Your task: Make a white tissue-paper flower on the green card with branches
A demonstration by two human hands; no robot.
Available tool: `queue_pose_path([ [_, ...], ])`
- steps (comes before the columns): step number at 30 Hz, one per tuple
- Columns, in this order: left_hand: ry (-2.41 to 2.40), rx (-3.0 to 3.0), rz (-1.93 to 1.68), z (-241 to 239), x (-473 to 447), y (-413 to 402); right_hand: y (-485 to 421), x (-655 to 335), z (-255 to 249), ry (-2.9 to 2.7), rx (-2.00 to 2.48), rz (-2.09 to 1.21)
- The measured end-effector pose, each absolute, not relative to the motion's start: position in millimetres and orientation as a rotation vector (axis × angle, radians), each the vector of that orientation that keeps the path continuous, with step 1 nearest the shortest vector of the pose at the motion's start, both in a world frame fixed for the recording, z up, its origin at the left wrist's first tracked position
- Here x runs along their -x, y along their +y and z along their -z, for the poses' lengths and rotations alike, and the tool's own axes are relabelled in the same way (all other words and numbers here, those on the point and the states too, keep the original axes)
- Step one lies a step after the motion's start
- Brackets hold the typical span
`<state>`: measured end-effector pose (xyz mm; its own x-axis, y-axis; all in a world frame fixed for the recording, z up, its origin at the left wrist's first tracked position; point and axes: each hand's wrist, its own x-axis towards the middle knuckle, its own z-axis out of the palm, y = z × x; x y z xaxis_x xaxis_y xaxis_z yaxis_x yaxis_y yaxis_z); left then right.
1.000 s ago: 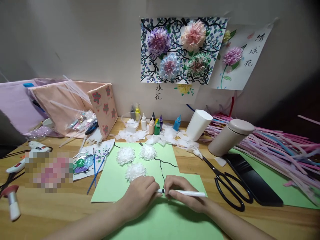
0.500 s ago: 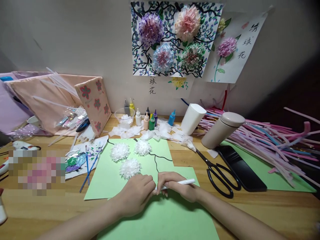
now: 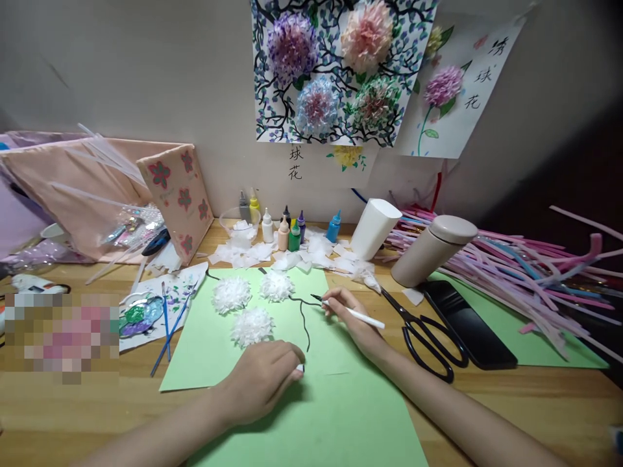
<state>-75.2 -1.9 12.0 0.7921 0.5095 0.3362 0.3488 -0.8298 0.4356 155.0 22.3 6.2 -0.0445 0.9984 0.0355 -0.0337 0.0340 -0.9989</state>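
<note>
In my right hand (image 3: 353,319) is a white brush pen (image 3: 365,317), its black tip bare and pointing left, close to a dark branching line on the green paper (image 3: 360,402). My left hand (image 3: 267,379) is closed around a small white pen cap (image 3: 300,368), whose dark open end shows past the fingers. Three fluffy white paper flowers lie on the green sheet: a left flower (image 3: 232,295), an upper right flower (image 3: 277,285) and a lower flower (image 3: 252,326), which is just beyond my left hand.
Black-handled scissors (image 3: 422,334) and a phone (image 3: 470,324) lie to the right, below a thermos (image 3: 433,251). Small paint bottles (image 3: 294,237) and tissue scraps (image 3: 318,248) line the back. Crossed paintbrushes (image 3: 170,327) and a paint palette (image 3: 141,316) are at left.
The pen and its cap have come apart. My right hand has moved up and away with the pen, showing its black tip, while the cap stays in my left hand.
</note>
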Motion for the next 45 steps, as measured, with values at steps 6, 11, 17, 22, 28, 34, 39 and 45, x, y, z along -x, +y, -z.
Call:
queue_pose_path([
  [6,0.596,-2.713,-0.626,-17.3,75.9,-2.4,20.4,-159.9,-7.4,-1.622,1.196,-1.184],
  [11,0.603,-2.703,-0.582,-18.4,76.7,-0.9,16.9,-161.6,-6.2,-1.722,1.264,-1.102],
  [17,0.601,-2.711,-0.559,-18.1,76.1,0.1,16.1,-157.6,-9.1,-1.76,1.281,-1.064],
  [22,0.593,-2.719,-0.539,-18.3,76.5,-0.8,16.3,-158.7,-11.2,-1.782,1.242,-1.023],
  [28,0.58,-2.713,-0.565,-16.7,76.7,-0.5,15.5,-159.2,-8.4,-1.708,1.276,-1.076],
  [34,0.581,-2.711,-0.565,-17.4,76.0,0.3,14.7,-158.3,-10.9,-1.718,1.268,-1.071],
  [39,0.574,-2.757,-0.533,-17.1,76.6,0.4,15.7,-158.7,-9.2,-1.654,1.309,-1.028],
  [45,0.563,-2.787,-0.519,-16.9,76.4,0.4,16.0,-158.6,-7.5,-1.621,1.281,-1.083],
])
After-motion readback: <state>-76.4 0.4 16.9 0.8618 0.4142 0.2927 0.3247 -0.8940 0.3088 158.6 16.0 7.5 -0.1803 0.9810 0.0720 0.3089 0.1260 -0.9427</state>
